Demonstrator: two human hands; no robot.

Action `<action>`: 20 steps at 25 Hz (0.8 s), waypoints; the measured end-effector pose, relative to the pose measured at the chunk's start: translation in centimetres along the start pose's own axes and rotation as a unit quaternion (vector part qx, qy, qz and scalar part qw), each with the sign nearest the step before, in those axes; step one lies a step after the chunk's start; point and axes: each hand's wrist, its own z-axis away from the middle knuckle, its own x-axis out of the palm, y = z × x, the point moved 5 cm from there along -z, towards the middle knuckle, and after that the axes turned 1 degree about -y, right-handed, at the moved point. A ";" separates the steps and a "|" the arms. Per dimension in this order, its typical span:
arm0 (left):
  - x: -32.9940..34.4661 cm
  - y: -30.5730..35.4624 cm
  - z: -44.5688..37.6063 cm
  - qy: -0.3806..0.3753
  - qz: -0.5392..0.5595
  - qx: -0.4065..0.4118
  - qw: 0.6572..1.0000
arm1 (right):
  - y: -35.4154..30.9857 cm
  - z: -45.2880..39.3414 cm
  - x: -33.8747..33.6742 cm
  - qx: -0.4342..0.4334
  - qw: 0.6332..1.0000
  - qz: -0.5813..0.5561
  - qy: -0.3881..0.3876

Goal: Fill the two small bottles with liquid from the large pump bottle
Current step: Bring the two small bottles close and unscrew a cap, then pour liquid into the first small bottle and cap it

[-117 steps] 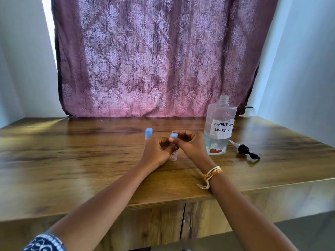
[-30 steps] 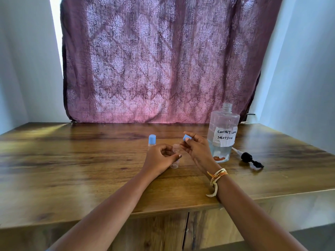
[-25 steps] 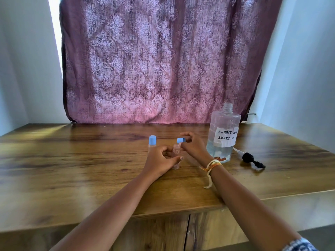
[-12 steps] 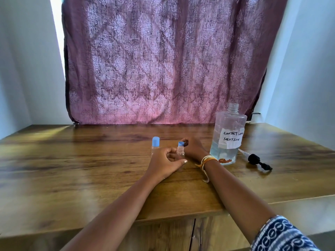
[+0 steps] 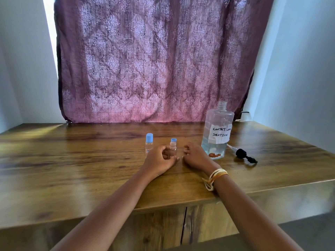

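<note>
Head view looks down on a wooden table (image 5: 90, 160) before a purple curtain (image 5: 154, 60). Big bottle (image 5: 216, 131) stands upright and uncapped, right of both hands, its taped label reading "CONTACT LENS SOLUTION", the last letters partly turned away. Its black pump (image 5: 243, 154) lies on the table further right. Right hand (image 5: 194, 156) rests loosely curled and holds nothing; it is just beside the big bottle, so it looks the likelier one to lift it. Left hand (image 5: 157, 160) wraps around the open vial (image 5: 173, 151), upright between the hands. A capped vial (image 5: 149, 144) stands just behind the left hand. A loose blue cap (image 5: 173, 140) sits behind the open vial. Vial labels are too small to read.
</note>
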 end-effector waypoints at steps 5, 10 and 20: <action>0.1 0.3 0.2 0.001 0.010 0.009 1.000 | 0.5 5.4 -3.8 -0.048 0.968 -0.110 0.222; 0.1 -0.1 0.1 -0.004 -0.021 -0.002 1.000 | 0.5 7.1 -9.6 -0.114 0.866 -0.173 0.455; 0.2 -0.3 0.0 -0.011 0.002 0.007 1.000 | 5.2 0.7 -12.7 -0.046 0.883 -0.380 0.271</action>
